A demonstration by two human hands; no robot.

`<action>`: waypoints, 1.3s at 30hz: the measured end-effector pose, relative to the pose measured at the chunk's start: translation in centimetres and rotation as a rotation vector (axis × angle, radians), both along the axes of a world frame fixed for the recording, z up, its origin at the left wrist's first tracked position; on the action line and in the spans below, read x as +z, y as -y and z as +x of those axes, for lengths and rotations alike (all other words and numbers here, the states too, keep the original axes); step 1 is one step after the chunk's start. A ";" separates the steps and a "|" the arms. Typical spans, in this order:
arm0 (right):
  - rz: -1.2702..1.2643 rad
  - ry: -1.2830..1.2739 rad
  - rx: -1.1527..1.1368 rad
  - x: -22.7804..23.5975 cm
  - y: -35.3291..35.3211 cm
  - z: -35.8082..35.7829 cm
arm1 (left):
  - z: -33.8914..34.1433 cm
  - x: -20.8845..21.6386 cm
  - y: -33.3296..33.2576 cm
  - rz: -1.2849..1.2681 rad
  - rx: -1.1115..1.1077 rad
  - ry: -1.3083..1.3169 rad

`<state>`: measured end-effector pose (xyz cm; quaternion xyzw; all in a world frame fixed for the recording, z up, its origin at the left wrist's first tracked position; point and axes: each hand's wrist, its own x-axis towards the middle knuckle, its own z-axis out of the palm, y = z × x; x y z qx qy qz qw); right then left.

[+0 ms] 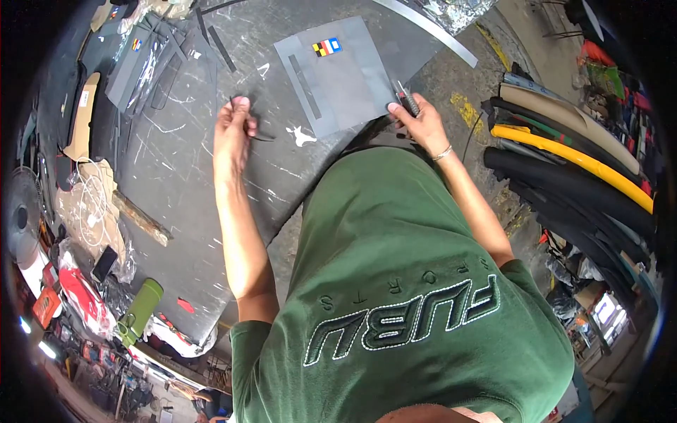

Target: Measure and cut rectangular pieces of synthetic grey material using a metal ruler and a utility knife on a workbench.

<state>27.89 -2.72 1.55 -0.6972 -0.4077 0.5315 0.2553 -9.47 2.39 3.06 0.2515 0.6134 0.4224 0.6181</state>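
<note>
Right hand, centre-right of frame: fingers closed around a ridged dark knife handle, blade end at the lower right edge of a grey sheet. Left hand, centre-left: fingers pinched on a thin black strip, likely offcut. Step judged: trimming sheet material, between cuts. Next cut would need the sheet held flat. Sheet matte, rectangular, with a small multicoloured label; it lies on a dark, scratched, paint-flecked surface. Rolled foam tubes, black and yellow, at right.
</note>
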 end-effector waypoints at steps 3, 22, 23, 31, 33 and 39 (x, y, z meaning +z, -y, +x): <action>0.065 0.048 -0.007 -0.5 0.2 -0.2 | 2.0 0.4 1.0 -0.033 0.030 0.206; 0.063 0.251 0.383 1.4 -1.1 11.4 | 26.2 -0.9 -12.2 0.045 -0.251 0.372; 0.125 0.234 0.405 1.8 -1.5 12.1 | 27.3 -1.2 -12.7 0.026 -0.260 0.371; 0.309 0.073 0.260 -3.5 -3.1 22.9 | 29.2 -1.0 -14.0 -0.002 -0.200 0.274; 0.333 0.025 0.276 -3.1 -5.2 24.4 | 23.9 -2.4 -14.9 0.064 -0.245 0.253; 0.345 0.042 0.369 -3.4 -10.3 27.3 | -0.1 5.9 -17.8 0.218 0.033 -0.973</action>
